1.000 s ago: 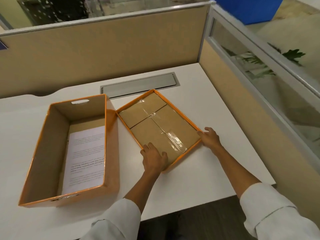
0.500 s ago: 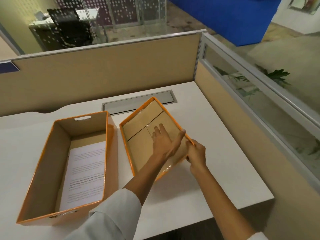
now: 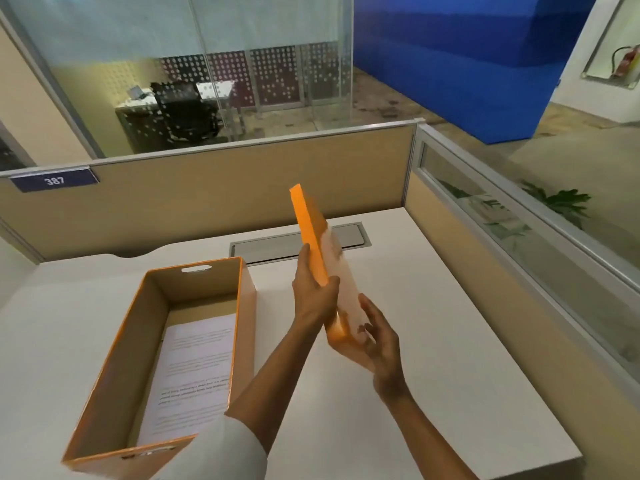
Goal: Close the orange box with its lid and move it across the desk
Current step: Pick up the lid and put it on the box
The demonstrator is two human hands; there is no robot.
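Observation:
The orange box [image 3: 246, 306] stands open on the left half of the white desk [image 3: 450, 375], with printed paper [image 3: 194, 375] lying on its bottom. The orange lid [image 3: 310, 233] is in the air to the right of the box, turned up on edge and tilted, its image blurred. My left hand [image 3: 313, 292] grips the lid's left side near the lower end. Under the lid's lower corner my right hand [image 3: 377, 337] cups it with spread fingers.
Beige partition walls [image 3: 214, 195] close the desk at the back and right, the right one topped with glass. A grey cable hatch [image 3: 273, 245] lies flush in the desk behind the lid. The desk's front edge runs close to my arms.
The lid lay flat on the desk a second ago. Both hands lifted it and swung it up on edge above the desk. The camera has tilted upward.

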